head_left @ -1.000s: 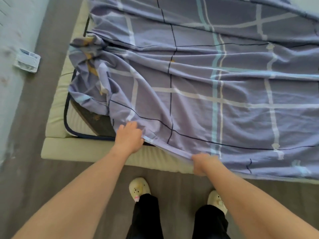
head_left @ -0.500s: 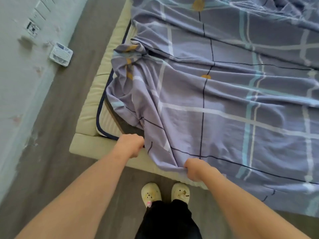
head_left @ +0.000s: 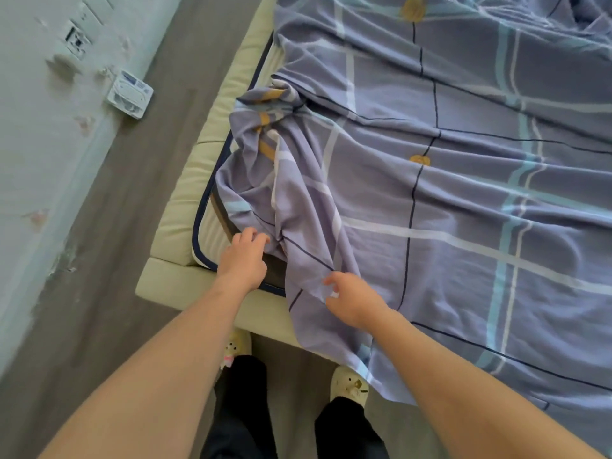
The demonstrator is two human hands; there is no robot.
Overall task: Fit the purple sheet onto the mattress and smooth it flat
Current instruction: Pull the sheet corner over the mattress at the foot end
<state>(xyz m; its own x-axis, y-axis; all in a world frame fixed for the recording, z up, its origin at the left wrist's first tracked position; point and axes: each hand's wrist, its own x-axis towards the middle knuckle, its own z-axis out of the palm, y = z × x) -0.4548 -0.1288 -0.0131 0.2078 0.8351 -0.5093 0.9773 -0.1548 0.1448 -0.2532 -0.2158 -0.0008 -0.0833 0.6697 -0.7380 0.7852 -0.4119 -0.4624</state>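
The purple sheet (head_left: 463,200), crossed by white, teal and dark lines, is spread over the mattress and lies wrinkled. Its near-left corner is bunched in folds (head_left: 265,127) and leaves the mattress corner (head_left: 207,233), white with dark blue piping, bare. A flap of the sheet hangs over the bed's near edge (head_left: 347,346). My left hand (head_left: 245,256) reaches onto the mattress corner, fingertips touching the bunched fold. To its right, my right hand (head_left: 352,301) hovers on the sheet with fingers loosely spread, holding nothing that I can see.
A cream padded bed base (head_left: 172,236) rims the mattress at left and front. A grey floor strip (head_left: 109,226) runs between the bed and a pale wall with a socket (head_left: 76,41). A white packet (head_left: 129,93) lies by the wall. My slippered feet (head_left: 349,385) stand at the bed's edge.
Both hands gripped the sheet's near edge before; now they have let it go. The left hand has moved forward to the bunched fold, and the edge hangs over the bed's front.
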